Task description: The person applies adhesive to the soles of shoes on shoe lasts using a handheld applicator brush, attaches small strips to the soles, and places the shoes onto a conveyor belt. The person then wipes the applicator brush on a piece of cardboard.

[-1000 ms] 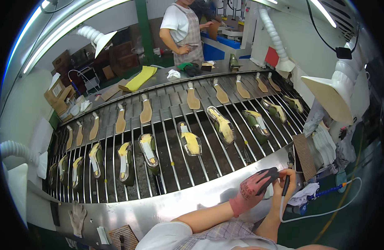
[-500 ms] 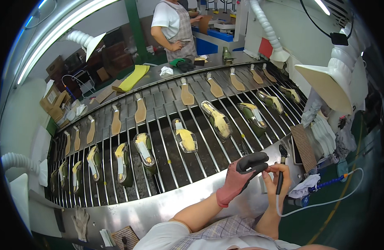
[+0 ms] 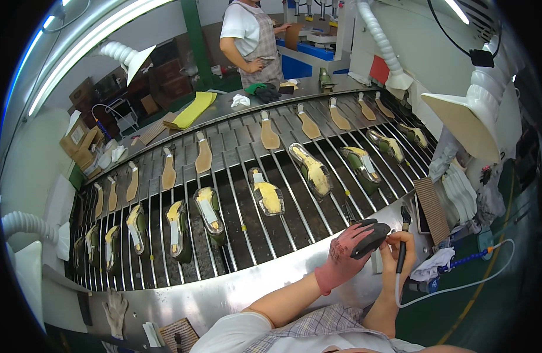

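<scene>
My left hand [image 3: 345, 252], in a red glove with black-coated fingers, is raised over the metal ledge, fingers curled together. Whatever lies inside them, if anything, is hidden. Close beside its black fingertips is my bare right hand [image 3: 391, 259], its thumb and forefinger pinched near the glove. That hand also holds a black-handled brush [image 3: 402, 254], dark bristles upward, with a pale hose [image 3: 447, 292] running from its lower end. Beyond the ledge, green shoe uppers on lasts, soles up, rest on the rods; one is a shoe upper [image 3: 267, 195] with a yellowish bottom.
A rack of metal rods [image 3: 256, 235] curves across, with tan soles [image 3: 204, 156] along its far side. White lamp-like hoods [image 3: 465, 126] hang at the right. A glove [image 3: 114, 315] lies at the lower left. Across the rack stands another person [image 3: 247, 44].
My left hand has turned so the red back of its glove shows, and its fingers have curled in. My right hand stays beside it with the brush. The whole view has shifted slightly.
</scene>
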Tool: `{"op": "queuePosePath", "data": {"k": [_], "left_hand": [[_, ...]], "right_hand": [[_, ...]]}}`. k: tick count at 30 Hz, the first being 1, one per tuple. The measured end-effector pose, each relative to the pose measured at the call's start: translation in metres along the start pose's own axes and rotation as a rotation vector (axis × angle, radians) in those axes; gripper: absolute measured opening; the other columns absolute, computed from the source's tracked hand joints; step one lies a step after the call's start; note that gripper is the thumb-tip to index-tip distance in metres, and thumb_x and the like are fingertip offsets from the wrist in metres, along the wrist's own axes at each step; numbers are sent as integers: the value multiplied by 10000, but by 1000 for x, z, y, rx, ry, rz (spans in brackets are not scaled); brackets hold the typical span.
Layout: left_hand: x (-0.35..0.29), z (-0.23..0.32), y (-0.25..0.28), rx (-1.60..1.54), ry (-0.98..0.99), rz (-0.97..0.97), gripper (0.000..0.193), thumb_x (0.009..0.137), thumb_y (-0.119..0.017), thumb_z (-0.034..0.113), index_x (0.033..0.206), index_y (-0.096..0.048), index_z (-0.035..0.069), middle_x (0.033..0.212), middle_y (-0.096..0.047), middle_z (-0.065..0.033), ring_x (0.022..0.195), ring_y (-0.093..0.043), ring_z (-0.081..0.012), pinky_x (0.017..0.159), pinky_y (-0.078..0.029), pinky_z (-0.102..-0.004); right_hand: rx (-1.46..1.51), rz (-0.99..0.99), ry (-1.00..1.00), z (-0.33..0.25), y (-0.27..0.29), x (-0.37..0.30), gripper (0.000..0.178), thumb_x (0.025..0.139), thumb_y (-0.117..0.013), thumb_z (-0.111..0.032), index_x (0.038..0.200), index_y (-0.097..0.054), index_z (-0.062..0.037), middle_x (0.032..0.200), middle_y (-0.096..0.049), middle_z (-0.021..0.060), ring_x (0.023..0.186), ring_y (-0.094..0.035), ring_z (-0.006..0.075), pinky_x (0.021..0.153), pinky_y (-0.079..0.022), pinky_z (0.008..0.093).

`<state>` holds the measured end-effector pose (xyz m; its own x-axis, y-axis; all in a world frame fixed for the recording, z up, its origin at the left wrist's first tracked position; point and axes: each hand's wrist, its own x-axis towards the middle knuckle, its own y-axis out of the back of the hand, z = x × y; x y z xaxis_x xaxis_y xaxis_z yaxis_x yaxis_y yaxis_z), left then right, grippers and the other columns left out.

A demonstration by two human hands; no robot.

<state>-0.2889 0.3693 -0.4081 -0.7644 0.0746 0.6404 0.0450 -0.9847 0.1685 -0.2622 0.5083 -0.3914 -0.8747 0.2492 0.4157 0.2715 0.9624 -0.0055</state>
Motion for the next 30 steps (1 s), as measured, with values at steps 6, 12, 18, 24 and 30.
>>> {"op": "queuePosePath", "data": {"k": [6, 12, 18, 24, 30], "left_hand": [[3, 1, 7, -264, 310, -12, 495, 725, -755, 1, 1202, -623, 15, 1099, -696, -146, 1009, -681, -236, 900, -525, -311], [6, 6, 9, -243, 297, -8, 472, 739, -741, -10, 1195, -619, -13, 1071, -709, -142, 976, -689, -192, 884, -526, -293], [4, 5, 4, -235, 320, -30, 460, 743, -737, -10, 1189, -624, -11, 1079, -703, -155, 990, -692, -216, 884, -527, -305], [-1, 2, -5, -76, 141, -11, 442, 742, -733, -7, 1172, -629, -15, 1125, -679, -183, 1012, -683, -286, 890, -526, -326], [2, -10, -1, -268, 388, -41, 410, 779, -709, -9, 1179, -620, -24, 1041, -709, -121, 922, -678, -152, 830, -534, -284]], "right_hand": [[42, -11, -53, -5, -1, -2, 249, 835, -659, 93, 1040, -545, 9, 916, -630, 89, 866, -625, 140, 813, -485, 260], [18, -12, -4, -5, 0, -1, 244, 835, -658, 98, 1038, -555, 11, 923, -635, 89, 877, -629, 143, 820, -488, 263], [-46, 14, 9, -1, 3, -2, 274, 802, -671, 107, 1029, -562, 1, 899, -626, 74, 852, -627, 140, 807, -485, 265], [-106, 77, 17, 0, 1, -1, 258, 778, -661, 116, 989, -573, -4, 851, -636, 67, 820, -631, 134, 780, -487, 262], [-96, 21, -25, -2, 2, 1, 250, 789, -696, 72, 999, -588, -10, 856, -690, 92, 825, -664, 146, 778, -497, 269]]}}
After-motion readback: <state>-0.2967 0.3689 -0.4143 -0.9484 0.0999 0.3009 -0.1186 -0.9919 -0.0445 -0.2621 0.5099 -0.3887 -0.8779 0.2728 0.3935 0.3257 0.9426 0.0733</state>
